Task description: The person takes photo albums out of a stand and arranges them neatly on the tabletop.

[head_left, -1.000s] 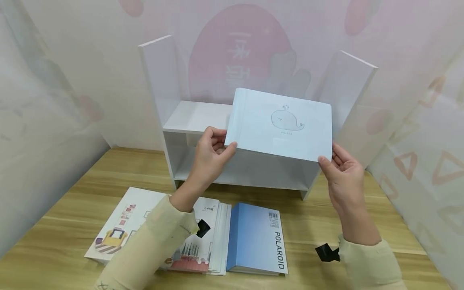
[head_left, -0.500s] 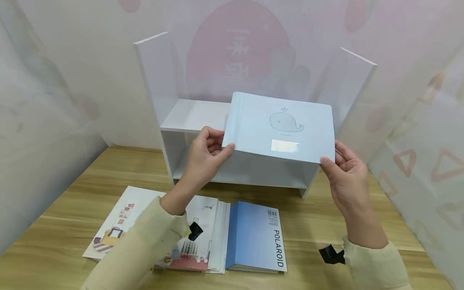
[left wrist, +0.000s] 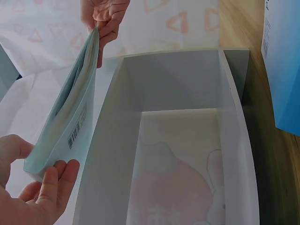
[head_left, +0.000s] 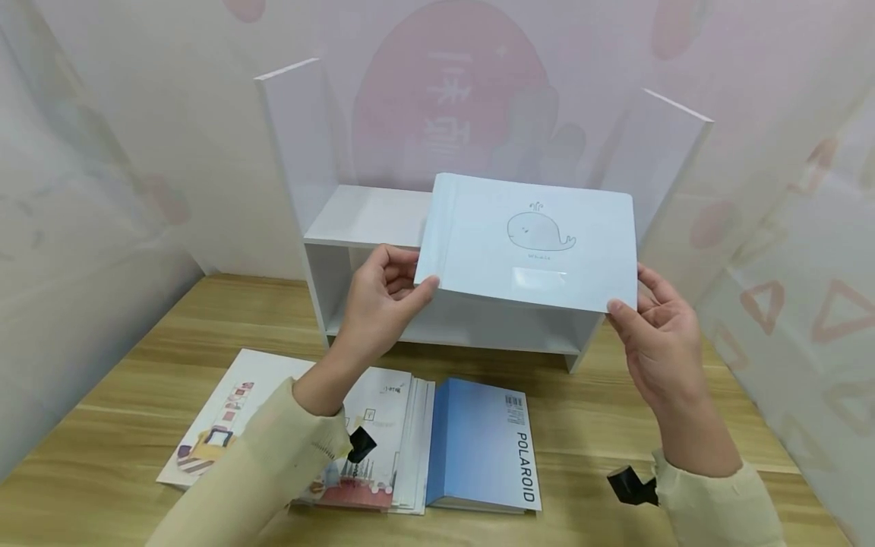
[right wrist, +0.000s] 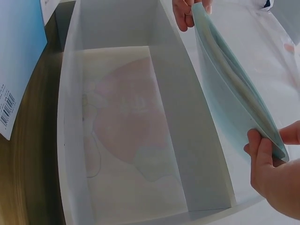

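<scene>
A pale blue album [head_left: 478,243] with a whale drawing on its cover is held up between both hands, before the upper shelf. My left hand [head_left: 383,304] pinches its lower left corner, thumb on the cover and fingers beneath. At the lower right corner my right hand [head_left: 659,342] grips it the same way. In the left wrist view the album [left wrist: 70,112] shows a barcode on its underside and its pages bulging slightly apart. The right wrist view shows fingers [right wrist: 262,154] under the album's [right wrist: 234,89] near end.
A white desktop shelf [head_left: 437,334] with tall side panels stands at the back of the wooden table [head_left: 273,311]. In front lie white illustrated books [head_left: 273,372], partly under the left sleeve, and a blue book marked POLAROID [head_left: 485,448]. Printed cloth [head_left: 205,114] hangs around.
Both hands have drawn slightly apart and a little lower, with the album coming down and closer. The grip on it stays the same.
</scene>
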The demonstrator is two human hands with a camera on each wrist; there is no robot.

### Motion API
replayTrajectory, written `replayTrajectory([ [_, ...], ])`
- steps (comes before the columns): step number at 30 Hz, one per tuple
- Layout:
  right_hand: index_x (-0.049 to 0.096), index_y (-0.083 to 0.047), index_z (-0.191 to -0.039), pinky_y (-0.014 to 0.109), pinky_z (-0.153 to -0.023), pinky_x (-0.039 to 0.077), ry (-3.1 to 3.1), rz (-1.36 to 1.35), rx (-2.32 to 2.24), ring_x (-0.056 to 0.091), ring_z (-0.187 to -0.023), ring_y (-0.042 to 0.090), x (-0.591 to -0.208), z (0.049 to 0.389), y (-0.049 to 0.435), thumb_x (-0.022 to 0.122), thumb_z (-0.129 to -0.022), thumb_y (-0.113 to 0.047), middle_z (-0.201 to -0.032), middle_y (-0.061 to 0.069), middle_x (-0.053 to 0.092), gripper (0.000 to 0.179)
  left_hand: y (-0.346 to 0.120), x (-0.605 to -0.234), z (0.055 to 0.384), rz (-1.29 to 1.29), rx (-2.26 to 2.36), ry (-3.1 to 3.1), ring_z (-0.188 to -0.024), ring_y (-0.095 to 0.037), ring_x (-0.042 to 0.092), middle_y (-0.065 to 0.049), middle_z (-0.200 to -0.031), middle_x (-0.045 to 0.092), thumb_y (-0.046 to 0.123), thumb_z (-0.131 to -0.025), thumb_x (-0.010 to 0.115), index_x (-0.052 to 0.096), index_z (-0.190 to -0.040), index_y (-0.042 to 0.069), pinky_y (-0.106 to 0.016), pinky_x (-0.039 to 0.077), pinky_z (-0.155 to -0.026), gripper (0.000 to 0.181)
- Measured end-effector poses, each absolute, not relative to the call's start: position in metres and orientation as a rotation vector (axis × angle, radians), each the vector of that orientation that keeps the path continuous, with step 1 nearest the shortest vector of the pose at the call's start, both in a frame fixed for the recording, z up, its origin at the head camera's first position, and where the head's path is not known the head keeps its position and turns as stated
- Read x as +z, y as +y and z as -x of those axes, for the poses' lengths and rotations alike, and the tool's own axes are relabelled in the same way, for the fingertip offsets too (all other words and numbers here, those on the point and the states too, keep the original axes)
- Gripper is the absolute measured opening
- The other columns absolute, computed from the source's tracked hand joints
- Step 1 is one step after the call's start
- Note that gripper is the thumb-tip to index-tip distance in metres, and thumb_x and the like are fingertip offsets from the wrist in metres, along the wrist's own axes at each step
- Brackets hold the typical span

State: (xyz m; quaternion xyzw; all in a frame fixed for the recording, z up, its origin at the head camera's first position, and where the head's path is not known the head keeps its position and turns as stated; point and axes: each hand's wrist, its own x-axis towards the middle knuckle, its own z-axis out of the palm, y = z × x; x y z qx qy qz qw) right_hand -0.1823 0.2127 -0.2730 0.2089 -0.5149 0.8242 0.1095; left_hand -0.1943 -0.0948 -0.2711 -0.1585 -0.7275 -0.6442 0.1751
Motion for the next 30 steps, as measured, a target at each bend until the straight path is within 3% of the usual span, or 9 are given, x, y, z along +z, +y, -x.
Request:
replayTrajectory([
  [30, 0.041, 0.005, -0.146, 0.023, -0.089, 0.056, -1.541, -0.734, 2.387, 0.071, -0.105, 0.017, -0.274, 0.160, 0.229, 0.042, -0.091, 0.026, -0.122, 0.015, 0.070, 0.059, -0.096, -0.267, 0.171, 0.477, -1.892, -2.071, -0.086, -0.007, 0.067, -0.021, -0.105, 0.066, -0.004, -0.086, 0.072, 0.053, -0.119, -0.005, -0.020, 0.057, -0.083, 0.038],
])
